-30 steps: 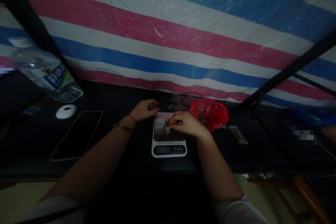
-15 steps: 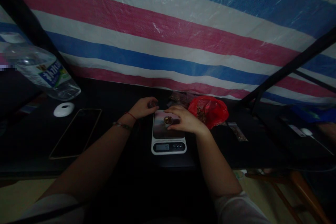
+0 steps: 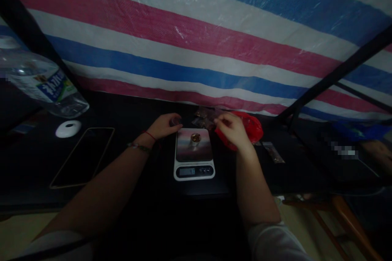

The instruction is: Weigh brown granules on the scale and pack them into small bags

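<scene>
A white kitchen scale (image 3: 194,174) with a lit display stands on the black table before me. On its reflective plate sits a small cup (image 3: 195,139) filled with brownish-gold bits. My left hand (image 3: 163,126) rests by the scale's far left corner, fingers curled round a small dark item too dim to name. Over the left side of a red plastic bag (image 3: 256,127), my right hand (image 3: 232,130) has thumb and fingers pinched together; whatever they hold is hidden. Similar bits lay in this bag half a second ago; now my hand covers much of it.
Small clear bags (image 3: 202,119) lie behind the scale. A filled packet (image 3: 274,153) is right of the red bag. To the left are a phone (image 3: 84,157), a white rounded case (image 3: 68,129) and a large plastic bottle (image 3: 58,89). Another person's hand (image 3: 378,151) shows far right.
My right hand has left the cup on the scale and moved right to the red bag. My left hand keeps its place beside the scale. The view has shifted slightly.
</scene>
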`<state>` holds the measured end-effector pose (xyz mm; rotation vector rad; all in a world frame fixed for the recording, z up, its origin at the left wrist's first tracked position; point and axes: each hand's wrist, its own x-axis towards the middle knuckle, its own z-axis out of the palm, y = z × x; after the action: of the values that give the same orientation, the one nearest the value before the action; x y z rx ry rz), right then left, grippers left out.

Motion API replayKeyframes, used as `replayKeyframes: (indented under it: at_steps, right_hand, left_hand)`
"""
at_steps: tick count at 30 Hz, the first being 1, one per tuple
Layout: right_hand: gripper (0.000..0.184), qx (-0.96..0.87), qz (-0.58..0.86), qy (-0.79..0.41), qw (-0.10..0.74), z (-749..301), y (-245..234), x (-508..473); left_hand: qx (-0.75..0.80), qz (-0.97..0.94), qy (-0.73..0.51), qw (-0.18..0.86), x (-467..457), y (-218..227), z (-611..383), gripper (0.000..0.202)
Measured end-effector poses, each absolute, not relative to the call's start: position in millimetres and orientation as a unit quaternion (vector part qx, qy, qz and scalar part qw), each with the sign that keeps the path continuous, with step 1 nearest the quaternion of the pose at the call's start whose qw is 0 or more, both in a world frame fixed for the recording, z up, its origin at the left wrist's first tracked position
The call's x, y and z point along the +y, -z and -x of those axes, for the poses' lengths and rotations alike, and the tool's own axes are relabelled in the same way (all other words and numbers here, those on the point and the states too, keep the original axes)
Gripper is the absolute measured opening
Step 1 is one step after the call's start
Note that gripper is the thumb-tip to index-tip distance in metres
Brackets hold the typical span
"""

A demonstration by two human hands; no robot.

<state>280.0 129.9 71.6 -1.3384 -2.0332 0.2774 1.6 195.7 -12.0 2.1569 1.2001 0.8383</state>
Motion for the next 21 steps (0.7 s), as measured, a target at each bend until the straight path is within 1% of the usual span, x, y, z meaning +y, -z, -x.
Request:
replayKeyframes:
  at_steps: [1, 2, 4, 5, 7, 8, 9, 11, 13, 16, 21]
  right_hand:
    - [0.028, -0.759, 0.566, -0.089, 0.31, -291, -76, 133]
    - [0.032, -0.744, 0.611, -0.08, 0.259, -302, -79, 136]
    - [0.033, -0.723, 0.672, -0.073, 0.141, -324, -81, 145]
    - [0.029, -0.716, 0.689, -0.078, 0.087, -332, -79, 149]
    - [0.019, -0.698, 0.708, -0.103, 0.023, -344, -68, 156]
    - [0.016, -0.692, 0.71, -0.13, 0.009, -348, -61, 159]
    - [0.021, -0.688, 0.707, -0.162, 0.004, -349, -54, 160]
    - [0.038, -0.687, 0.695, -0.211, 0.004, -349, -40, 162]
    - [0.047, -0.689, 0.694, -0.207, 0.009, -347, -30, 162]
    - [0.042, -0.696, 0.702, -0.152, 0.02, -346, -26, 165]
    - [0.031, -0.702, 0.702, -0.119, 0.02, -347, -27, 168]
  left_hand:
    - [0.444, -0.797, -0.31, 0.267, 196, 12, -2, 0.041]
    - [0.445, -0.797, -0.309, 0.267, 195, 11, -2, 0.041]
    - [0.446, -0.798, -0.308, 0.263, 195, 11, -2, 0.04]
    - [0.446, -0.799, -0.307, 0.262, 195, 11, -2, 0.04]
    - [0.447, -0.799, -0.305, 0.262, 196, 12, -2, 0.04]
    - [0.448, -0.799, -0.305, 0.263, 196, 12, -2, 0.04]
    - [0.449, -0.798, -0.303, 0.262, 197, 12, -2, 0.04]
    - [0.451, -0.799, -0.301, 0.259, 197, 13, -1, 0.04]
    - [0.453, -0.8, -0.299, 0.256, 197, 12, -1, 0.041]
    - [0.456, -0.798, -0.299, 0.258, 196, 10, -2, 0.042]
    - [0.46, -0.795, -0.301, 0.257, 196, 10, -3, 0.042]
